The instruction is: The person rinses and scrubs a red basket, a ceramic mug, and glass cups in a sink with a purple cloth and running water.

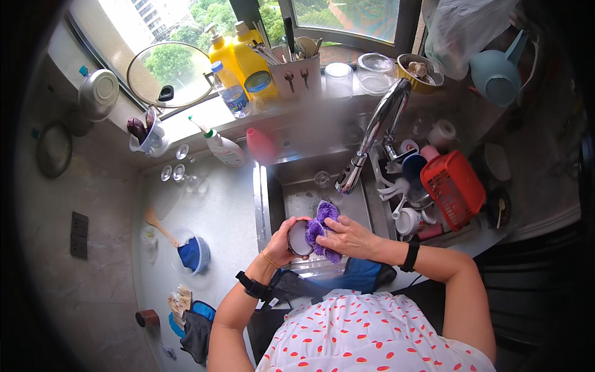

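Over the near part of a steel sink [297, 195], my left hand [279, 242] grips a small round container [299, 238] with a dark rim and a pale inside, tilted towards me. At its right edge, my right hand [349, 236] holds a crumpled purple cloth [327, 214] between thumb and fingers, the cloth touching the rim. Beyond both hands, the chrome faucet [372, 135] arches over the sink, its spray head pointing down. A round glass or drain piece [321, 178] shows on the sink's floor; which it is I cannot tell.
Right of the sink are a red plastic basket [453, 190], white mugs [409, 221] and other dishes. On the left counter stand a plastic tub with a blue cloth [189, 253], a wooden spatula [158, 225], stemmed glasses [179, 172] and a spray bottle [225, 149]. Bottles and jars line the windowsill.
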`<state>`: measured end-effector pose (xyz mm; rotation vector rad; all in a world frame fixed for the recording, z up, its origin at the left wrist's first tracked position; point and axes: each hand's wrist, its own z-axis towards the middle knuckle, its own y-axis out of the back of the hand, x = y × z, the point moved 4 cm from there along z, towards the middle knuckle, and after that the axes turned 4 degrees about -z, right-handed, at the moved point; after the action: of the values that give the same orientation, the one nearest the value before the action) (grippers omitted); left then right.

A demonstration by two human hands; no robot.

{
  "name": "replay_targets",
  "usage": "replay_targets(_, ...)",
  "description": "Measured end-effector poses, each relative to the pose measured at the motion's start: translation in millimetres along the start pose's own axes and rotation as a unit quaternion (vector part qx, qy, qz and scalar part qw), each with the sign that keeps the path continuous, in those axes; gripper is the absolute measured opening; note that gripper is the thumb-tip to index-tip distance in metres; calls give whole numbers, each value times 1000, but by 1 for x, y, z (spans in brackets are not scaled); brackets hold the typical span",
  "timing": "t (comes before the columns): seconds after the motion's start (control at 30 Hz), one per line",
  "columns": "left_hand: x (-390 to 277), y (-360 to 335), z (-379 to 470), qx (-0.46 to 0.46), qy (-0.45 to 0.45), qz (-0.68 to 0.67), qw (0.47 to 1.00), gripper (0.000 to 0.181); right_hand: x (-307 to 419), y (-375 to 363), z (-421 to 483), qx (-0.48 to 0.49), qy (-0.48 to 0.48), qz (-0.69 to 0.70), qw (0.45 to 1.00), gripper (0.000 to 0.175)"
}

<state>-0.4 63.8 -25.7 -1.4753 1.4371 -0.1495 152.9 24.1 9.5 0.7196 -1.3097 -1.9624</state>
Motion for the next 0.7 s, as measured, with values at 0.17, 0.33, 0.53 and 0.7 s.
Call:
replay_targets(0.17, 27, 24, 15, -43, 109, -28, 993, 42, 12, -18, 0, -5, -112, 191, 975, 27)
replay_targets(0.33, 31, 30, 26, -61, 62, -113, 990, 46, 14, -21, 4, -88, -214, 379, 896, 45)
replay_targets(0.53, 11, 28, 28, 0, 98, -153, 983, 49, -23, -8, 11, -223, -354, 355, 836, 45)
replay_targets(0.7, 19, 44, 54, -115, -9, -111, 987, 44, -7, -61, 17, -155, -194, 235, 940, 33)
